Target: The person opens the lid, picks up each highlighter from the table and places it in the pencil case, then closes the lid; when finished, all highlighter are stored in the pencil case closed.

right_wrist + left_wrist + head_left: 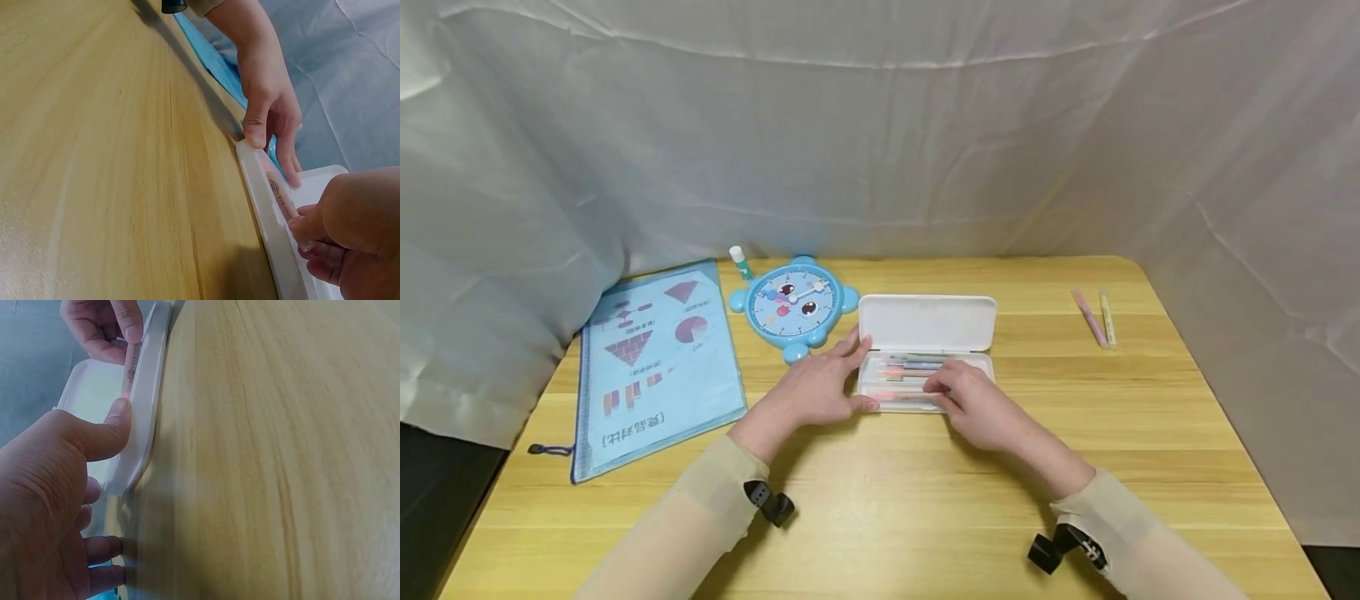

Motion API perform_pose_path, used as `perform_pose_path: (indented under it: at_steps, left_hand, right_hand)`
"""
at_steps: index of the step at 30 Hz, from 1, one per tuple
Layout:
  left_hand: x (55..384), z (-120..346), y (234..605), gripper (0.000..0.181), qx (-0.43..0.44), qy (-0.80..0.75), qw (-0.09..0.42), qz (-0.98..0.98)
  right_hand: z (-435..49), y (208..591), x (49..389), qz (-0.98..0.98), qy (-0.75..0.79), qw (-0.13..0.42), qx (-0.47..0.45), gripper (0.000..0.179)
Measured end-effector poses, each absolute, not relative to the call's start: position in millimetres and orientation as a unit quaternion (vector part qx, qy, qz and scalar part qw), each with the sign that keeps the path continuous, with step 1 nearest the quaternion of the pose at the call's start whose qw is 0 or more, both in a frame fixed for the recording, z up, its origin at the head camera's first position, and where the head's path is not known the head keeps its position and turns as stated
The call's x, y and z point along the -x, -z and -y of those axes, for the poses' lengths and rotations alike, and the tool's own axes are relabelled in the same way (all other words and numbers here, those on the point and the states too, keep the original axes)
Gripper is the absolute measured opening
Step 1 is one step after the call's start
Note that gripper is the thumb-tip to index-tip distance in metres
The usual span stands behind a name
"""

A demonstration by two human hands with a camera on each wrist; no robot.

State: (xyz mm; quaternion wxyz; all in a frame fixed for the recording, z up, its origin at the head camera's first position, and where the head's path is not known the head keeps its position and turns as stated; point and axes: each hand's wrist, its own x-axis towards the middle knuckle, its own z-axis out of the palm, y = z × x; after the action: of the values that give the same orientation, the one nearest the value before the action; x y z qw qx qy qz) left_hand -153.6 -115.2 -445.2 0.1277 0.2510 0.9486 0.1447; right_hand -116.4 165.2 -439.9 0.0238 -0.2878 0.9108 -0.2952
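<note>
An open white pencil case (927, 325) lies on the table, its lid raised at the back and several pens (917, 363) inside. My right hand (977, 406) pinches a pale pink pen (281, 196) with dark printing, which lies along the case's front side. At the left end, my left hand (820, 386) touches the case. Its thumb (115, 428) rests on the front rim, and the index finger reaches to the lid hinge. The other left fingers stay loosely spread beside the case in the left wrist view.
A blue toy clock (796, 304) with a cartoon face stands left of the case, a glue stick (741, 262) behind it. Farther left lies a blue zip folder (658, 358) with printed sheets. Pink (1090, 318) and yellow (1108, 319) pens lie at the right. Grey cloth (880, 142) walls the table.
</note>
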Motion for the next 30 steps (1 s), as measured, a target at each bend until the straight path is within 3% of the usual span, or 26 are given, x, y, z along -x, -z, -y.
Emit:
perform_pose_path:
  at_steps: [20, 30]
  left_hand:
    - [152, 114, 444, 0.107, -0.248, -0.136, 0.127, -0.951]
    - [150, 113, 444, 0.107, -0.239, -0.12, 0.111, -0.957]
  right_hand:
    - [-178, 426, 118, -0.907, 0.325, 0.052, 0.262, 0.016]
    - [-221, 393, 129, -0.901, 0.355, -0.037, 0.248, 0.016]
